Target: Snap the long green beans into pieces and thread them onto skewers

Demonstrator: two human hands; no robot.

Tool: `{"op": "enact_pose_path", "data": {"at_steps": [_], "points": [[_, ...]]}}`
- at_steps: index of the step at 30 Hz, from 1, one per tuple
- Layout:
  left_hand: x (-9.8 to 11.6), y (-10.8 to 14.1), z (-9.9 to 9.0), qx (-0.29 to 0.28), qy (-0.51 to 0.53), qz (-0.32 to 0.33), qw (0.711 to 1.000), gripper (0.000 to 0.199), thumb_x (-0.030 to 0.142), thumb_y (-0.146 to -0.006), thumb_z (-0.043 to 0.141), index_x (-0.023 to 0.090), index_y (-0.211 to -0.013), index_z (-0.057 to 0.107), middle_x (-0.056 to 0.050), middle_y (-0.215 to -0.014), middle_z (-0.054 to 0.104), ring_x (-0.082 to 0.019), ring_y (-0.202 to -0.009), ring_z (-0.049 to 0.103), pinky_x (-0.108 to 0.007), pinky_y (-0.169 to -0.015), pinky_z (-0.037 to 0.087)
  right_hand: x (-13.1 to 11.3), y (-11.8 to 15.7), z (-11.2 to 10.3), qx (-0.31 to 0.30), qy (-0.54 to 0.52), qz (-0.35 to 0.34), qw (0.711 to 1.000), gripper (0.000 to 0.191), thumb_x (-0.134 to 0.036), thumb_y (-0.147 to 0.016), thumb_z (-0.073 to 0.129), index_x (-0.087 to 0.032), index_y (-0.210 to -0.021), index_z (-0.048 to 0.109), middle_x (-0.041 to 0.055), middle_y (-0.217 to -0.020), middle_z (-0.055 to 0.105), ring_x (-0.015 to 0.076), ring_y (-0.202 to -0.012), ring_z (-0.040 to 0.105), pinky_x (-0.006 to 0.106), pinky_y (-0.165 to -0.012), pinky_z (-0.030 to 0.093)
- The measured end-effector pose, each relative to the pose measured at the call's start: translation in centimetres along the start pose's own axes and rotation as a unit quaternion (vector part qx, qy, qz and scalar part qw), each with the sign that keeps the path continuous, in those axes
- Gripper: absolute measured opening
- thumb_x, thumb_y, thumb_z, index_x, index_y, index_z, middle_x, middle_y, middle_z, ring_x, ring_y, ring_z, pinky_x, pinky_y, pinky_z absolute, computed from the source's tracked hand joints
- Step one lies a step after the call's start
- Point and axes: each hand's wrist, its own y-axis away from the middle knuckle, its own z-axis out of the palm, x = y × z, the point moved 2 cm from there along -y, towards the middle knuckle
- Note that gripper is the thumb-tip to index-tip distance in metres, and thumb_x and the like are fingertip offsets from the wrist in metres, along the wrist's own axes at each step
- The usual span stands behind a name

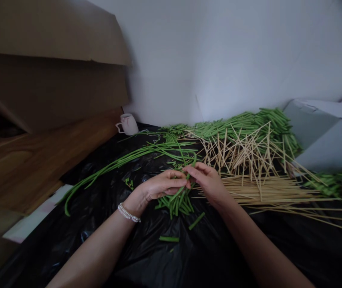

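Note:
My left hand (167,183) and my right hand (204,178) meet at the middle of the view, both closed on one long green stem (194,161). The stem bends over between my fingertips; it looks like a garlic scape. Just below my hands lies a small heap of short cut green pieces (175,205). Two loose pieces, one cut piece (169,239) and another cut stem (196,221), rest nearer to me. Long uncut green stems (119,161) stretch to the left behind my left hand.
Thin wooden sticks (264,188) lie in a layer at the right, with more crossed on top. Behind them rises a large pile of cut green pieces (243,126). A white mug (128,125), a cardboard box (53,88) and a white box (321,132) border the black plastic sheet (147,264).

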Motion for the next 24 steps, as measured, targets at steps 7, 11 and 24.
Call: {"op": "enact_pose_path", "data": {"at_steps": [7,11,24], "points": [[-0.6,-0.6,-0.7,0.072,0.063,0.016,0.995,0.031,0.033,-0.066,0.083,0.012,-0.08,0.065,0.003,-0.065,0.052,0.0,-0.042,0.029,-0.015,-0.038,0.014,-0.9,-0.4,-0.9,0.09,-0.041,-0.015,0.995,0.025,-0.038,-0.062,0.085,-0.021,-0.075,0.071,-0.0018,-0.077,0.067,0.012,-0.068,0.058,0.023,-0.056,0.044],[-0.5,-0.9,-0.9,0.131,0.122,0.06,0.982,0.031,0.033,-0.069,0.082,0.013,-0.073,0.059,0.008,-0.055,0.039,0.0,-0.041,0.025,-0.012,-0.037,0.016,-1.2,-0.4,-0.8,0.099,-0.051,-0.027,0.993,0.025,-0.034,-0.059,0.086,-0.022,-0.074,0.071,-0.0014,-0.073,0.067,0.0125,-0.065,0.058,0.023,-0.054,0.044],[-1.4,-1.7,-1.6,0.13,0.273,0.088,0.949,0.027,0.02,-0.072,0.081,0.013,-0.075,0.055,0.01,-0.054,0.04,0.001,-0.037,0.029,-0.008,-0.034,0.025,-1.9,0.9,1.1,0.044,0.287,-0.293,0.911,0.013,-0.015,-0.079,0.067,-0.023,-0.084,0.075,0.0062,-0.092,0.075,0.0217,-0.093,0.069,0.038,-0.087,0.054]]}}
